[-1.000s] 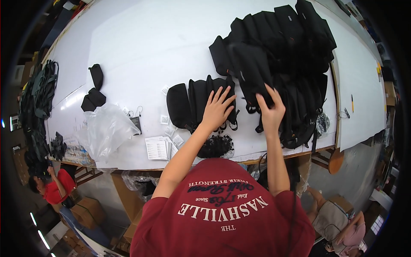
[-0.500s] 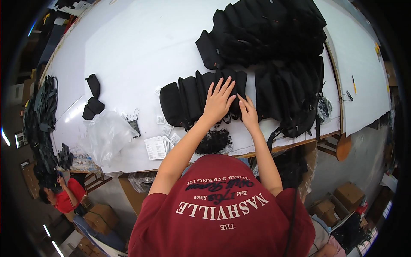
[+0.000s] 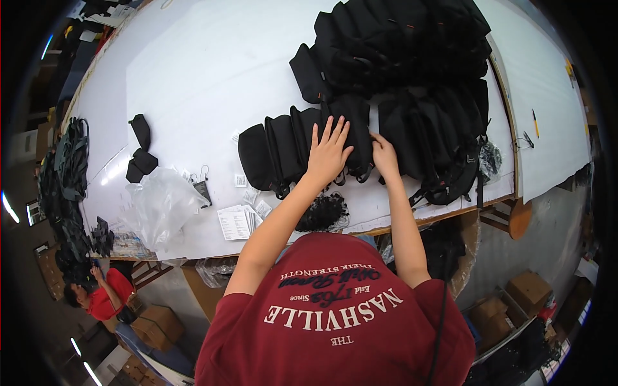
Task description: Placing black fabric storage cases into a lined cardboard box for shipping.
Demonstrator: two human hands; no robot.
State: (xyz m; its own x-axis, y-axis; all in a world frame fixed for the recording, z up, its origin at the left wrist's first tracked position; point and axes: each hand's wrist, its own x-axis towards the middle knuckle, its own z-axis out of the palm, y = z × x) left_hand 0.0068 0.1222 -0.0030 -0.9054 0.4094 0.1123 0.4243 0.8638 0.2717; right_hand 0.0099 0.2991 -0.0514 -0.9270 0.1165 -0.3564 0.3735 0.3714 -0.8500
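Note:
A row of overlapping black fabric bags [image 3: 257, 153] lies on the white table in front of me. My left hand [image 3: 328, 153] rests flat on top of the row, fingers spread. At the row's right end my right hand [image 3: 385, 157] has its fingers bent together at the edge of the last black bag [image 3: 358, 128]; the fingertips are partly hidden there. Just right of that hand is a second group of black bags [image 3: 428, 132] with straps. Beyond both lies a larger pile of black bags [image 3: 399, 48].
Left of my arms are printed paper slips [image 3: 235, 222], a clear plastic bag [image 3: 161, 206] and small black pouches [image 3: 141, 161]. A bundle of black cords [image 3: 324, 212] lies by the near table edge. A yellow pen [image 3: 535, 123] is far right. Another person [image 3: 112, 293] is at lower left.
My right hand has shifted slightly right, its fingers now more bent at the bag's edge. The last bag's right end looks flatter and straighter. My left hand has stayed almost in place.

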